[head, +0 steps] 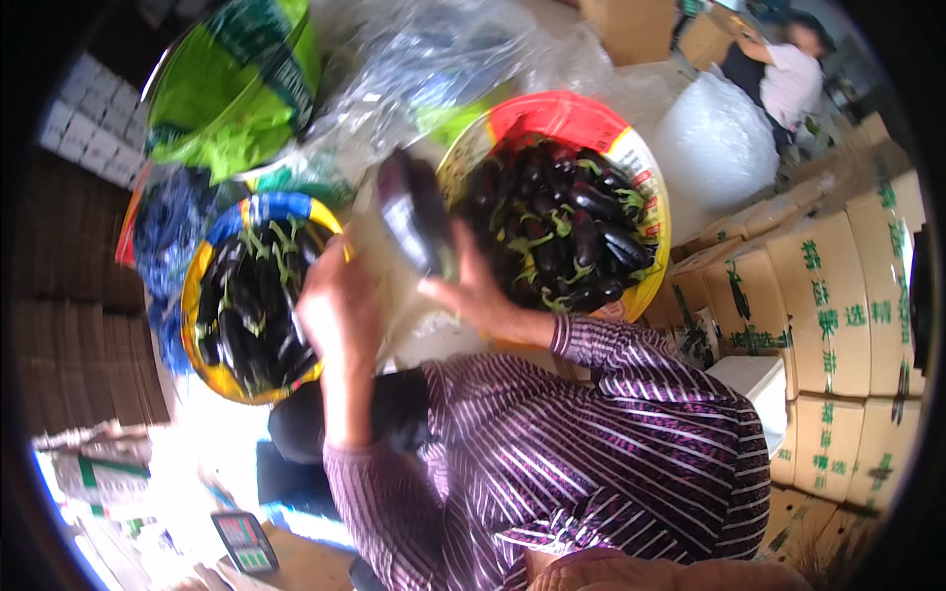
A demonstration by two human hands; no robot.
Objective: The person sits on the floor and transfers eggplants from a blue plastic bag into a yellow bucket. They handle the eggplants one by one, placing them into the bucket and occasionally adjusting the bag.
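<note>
My right hand [477, 284] holds a dark purple eggplant [417, 214] by its stem end, between the two tubs. The eggplant is blurred, and a second one may lie behind it. My left hand [340, 295] is curled and blurred at the right rim of the smaller yellow and blue tub [211, 380]. Something small and orange shows by its fingers; what it is, I cannot tell. Eggplants with green stems [247, 340] lie in that tub. The larger red and yellow tub [658, 244], right of my right hand, holds many more eggplants [584, 236].
Clear plastic sheeting [436, 52] and a green bag [229, 96] lie beyond the tubs. Printed cartons [820, 295] are stacked at right, flattened cardboard [89, 354] at left. A white plastic bundle [717, 140] stands near another person [791, 85]. A display device [244, 543] is at lower left.
</note>
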